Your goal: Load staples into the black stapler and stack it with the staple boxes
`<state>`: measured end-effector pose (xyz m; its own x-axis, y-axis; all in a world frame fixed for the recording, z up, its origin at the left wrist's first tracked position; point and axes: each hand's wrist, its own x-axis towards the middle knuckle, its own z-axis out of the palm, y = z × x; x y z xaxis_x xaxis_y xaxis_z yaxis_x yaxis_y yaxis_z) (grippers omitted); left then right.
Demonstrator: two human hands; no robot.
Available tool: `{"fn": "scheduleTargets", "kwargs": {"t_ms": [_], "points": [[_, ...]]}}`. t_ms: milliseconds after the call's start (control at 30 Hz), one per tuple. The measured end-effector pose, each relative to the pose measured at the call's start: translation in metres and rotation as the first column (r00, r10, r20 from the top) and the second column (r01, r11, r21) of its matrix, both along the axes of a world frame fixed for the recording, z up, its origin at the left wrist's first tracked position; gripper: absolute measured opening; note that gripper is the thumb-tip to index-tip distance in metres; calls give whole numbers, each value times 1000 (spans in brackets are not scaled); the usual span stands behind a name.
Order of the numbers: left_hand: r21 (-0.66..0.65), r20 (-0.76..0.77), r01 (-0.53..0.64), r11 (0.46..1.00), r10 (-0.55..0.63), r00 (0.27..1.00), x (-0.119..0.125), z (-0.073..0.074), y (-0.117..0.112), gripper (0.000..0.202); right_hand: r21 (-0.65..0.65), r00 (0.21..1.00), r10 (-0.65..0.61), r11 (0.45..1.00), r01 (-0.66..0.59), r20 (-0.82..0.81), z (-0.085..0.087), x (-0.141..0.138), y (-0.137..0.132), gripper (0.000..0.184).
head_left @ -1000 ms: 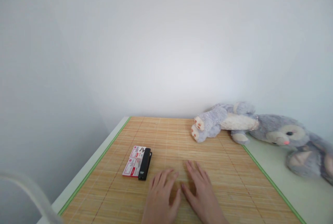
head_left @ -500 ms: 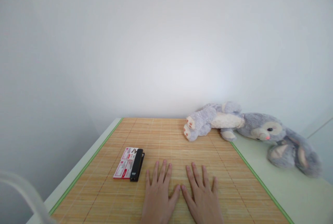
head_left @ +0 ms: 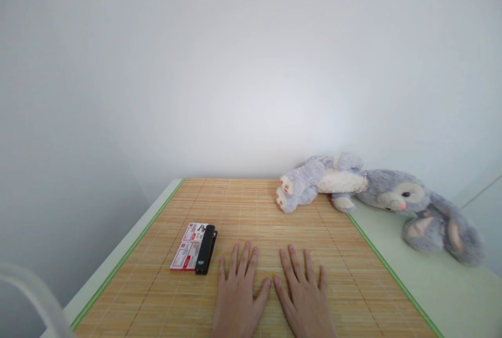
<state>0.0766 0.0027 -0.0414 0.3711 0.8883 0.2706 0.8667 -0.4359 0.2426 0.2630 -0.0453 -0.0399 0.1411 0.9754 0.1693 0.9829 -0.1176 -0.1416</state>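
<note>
My left hand (head_left: 238, 296) lies palm down on the bamboo mat (head_left: 243, 207), fingers spread, holding nothing. Beside it my right hand (head_left: 306, 296) rests flat in the same way, its thumb tip close to the left thumb. To the left of my left hand is a black stapler (head_left: 204, 249), lying apart from the fingers. Against the stapler's left side are small white and red boxes (head_left: 187, 255) with printed labels, probably two in a row.
A grey plush rabbit (head_left: 341, 181) lies on its side along the back right, its head and ears over the pale tabletop (head_left: 443, 296). Behind stands a white wall (head_left: 251, 66). A blurred pale curved tube (head_left: 43, 296) crosses the lower left corner.
</note>
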Motion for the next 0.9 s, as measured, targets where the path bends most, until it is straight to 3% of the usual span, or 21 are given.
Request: {"fn": "scheduleTargets", "kwargs": {"t_ms": [900], "points": [[3, -16, -50, 999, 50, 999, 6, -5, 0, 70, -13, 1000, -8, 1000, 7, -13, 1, 0, 1, 70]]}}
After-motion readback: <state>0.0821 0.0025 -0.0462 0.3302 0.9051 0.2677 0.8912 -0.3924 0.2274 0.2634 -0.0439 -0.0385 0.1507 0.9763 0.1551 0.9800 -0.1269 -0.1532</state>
